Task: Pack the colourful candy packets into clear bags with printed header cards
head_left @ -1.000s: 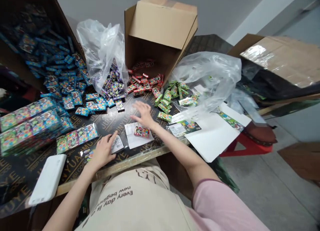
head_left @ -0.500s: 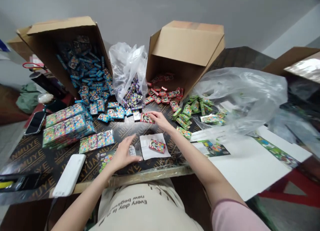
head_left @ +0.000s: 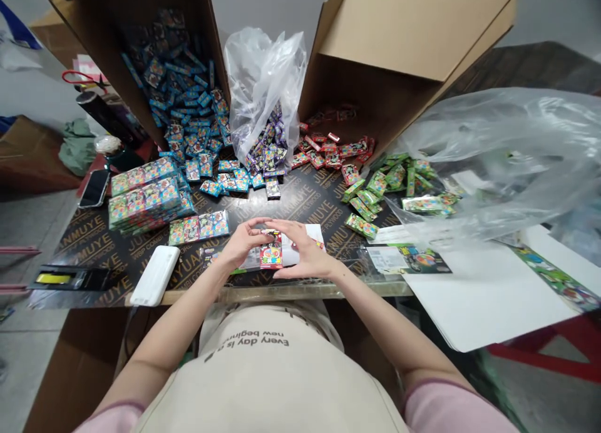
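Observation:
A red packet stands upright between my hands near the table's front edge. My left hand pinches its top left part with thumb and fingers. Over its top right reaches my right hand, thumb and fingers spread apart; whether its fingertips touch the packet is unclear. Behind my right hand lies a white sheet, with another red packet mostly hidden by the fingers. A row of joined colourful packets lies left of my left hand.
Blue packets spill from a carton at the left; purple, red and green packets lie further right. Stacked packets, a white power bank and a phone are at the left. White boards lie right.
My right hand has come back from the red packet near the pile, and that packet now is between my hands. My left hand has closed on it. The view has shifted.

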{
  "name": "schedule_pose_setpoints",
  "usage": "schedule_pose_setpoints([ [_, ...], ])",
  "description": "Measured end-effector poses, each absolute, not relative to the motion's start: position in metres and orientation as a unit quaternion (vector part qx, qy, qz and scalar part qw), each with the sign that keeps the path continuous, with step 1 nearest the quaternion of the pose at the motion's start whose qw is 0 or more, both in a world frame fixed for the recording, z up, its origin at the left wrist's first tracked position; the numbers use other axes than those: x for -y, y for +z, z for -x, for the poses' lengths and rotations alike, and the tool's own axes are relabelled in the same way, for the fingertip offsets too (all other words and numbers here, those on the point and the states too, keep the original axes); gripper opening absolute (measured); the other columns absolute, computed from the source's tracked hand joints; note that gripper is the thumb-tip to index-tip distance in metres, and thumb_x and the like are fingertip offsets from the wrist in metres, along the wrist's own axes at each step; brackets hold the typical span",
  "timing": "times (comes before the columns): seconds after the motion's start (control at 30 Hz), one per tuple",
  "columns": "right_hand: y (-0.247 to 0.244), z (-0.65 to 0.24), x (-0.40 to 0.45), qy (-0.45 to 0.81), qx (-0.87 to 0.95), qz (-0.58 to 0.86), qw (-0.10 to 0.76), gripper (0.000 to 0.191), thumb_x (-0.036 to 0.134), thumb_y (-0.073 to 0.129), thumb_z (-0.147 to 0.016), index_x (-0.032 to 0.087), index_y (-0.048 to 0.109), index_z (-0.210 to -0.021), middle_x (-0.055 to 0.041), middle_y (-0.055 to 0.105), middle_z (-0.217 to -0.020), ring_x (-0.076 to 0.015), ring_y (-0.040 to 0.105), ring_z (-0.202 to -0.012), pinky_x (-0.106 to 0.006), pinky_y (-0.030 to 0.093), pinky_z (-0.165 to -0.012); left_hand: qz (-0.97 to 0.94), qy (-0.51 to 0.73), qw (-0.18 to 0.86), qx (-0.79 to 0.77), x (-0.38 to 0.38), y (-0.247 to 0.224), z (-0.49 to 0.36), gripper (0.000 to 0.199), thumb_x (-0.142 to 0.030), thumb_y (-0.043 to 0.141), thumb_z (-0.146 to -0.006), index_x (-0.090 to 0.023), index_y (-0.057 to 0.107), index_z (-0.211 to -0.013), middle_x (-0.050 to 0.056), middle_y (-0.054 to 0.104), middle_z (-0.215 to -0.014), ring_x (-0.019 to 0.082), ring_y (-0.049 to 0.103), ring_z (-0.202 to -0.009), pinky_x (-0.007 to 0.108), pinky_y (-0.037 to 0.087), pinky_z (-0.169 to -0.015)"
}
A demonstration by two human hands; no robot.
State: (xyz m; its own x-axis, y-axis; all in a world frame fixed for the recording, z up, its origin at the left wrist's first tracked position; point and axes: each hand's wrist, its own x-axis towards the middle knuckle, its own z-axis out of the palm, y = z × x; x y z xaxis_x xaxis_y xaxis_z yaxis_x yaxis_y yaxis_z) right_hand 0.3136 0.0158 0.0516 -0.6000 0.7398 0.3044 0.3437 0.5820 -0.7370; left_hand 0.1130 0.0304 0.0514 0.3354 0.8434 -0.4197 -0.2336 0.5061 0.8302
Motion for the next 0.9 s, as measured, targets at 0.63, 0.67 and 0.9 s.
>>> schedule_pose_setpoints([
  [0.63, 0.004, -0.326, -0.022, 0.173, 0.807, 0.479, 0.297, 0.066, 0.036, 0.074, -0.068, 0.021, 0.049, -0.127, -0.0108, 0.062, -0.121, -0.0312, 0.054, -0.111, -0.047, 0.033, -0.094, -0.833, 0.065, 0.224, -0.502, -0.002, 0.007, -0.063, 0.108, -0.035, 0.082, -0.054, -0.021, 0.031, -0.147, 0.014, 0.056, -0.123, 0.035, 0.048, -0.118, 0.051, 0.028, -0.104],
  [0.67, -0.001, -0.325, -0.02, 0.181, 0.817, 0.472, 0.277, 0.067, 0.036, 0.074, -0.068, 0.022, 0.048, -0.128, -0.011, 0.061, -0.123, -0.0314, 0.054, -0.112, -0.047, 0.031, -0.095, -0.838, 0.058, 0.207, -0.501, -0.001, 0.003, -0.061, 0.108, -0.032, 0.08, -0.057, -0.02, 0.026, -0.149, 0.013, 0.057, -0.121, 0.033, 0.049, -0.116, 0.05, 0.029, -0.104],
  [0.9, -0.009, -0.316, -0.008, 0.317, 0.827, 0.403, 0.232, 0.083, 0.043, 0.077, -0.068, 0.023, 0.04, -0.138, -0.0137, 0.053, -0.135, -0.0303, 0.05, -0.122, -0.047, 0.034, -0.1, -0.817, 0.15, 0.266, -0.489, -0.003, 0.008, -0.055, 0.117, -0.029, 0.077, -0.058, -0.021, 0.009, -0.152, 0.01, 0.057, -0.122, 0.028, 0.051, -0.111, 0.047, 0.032, -0.105],
])
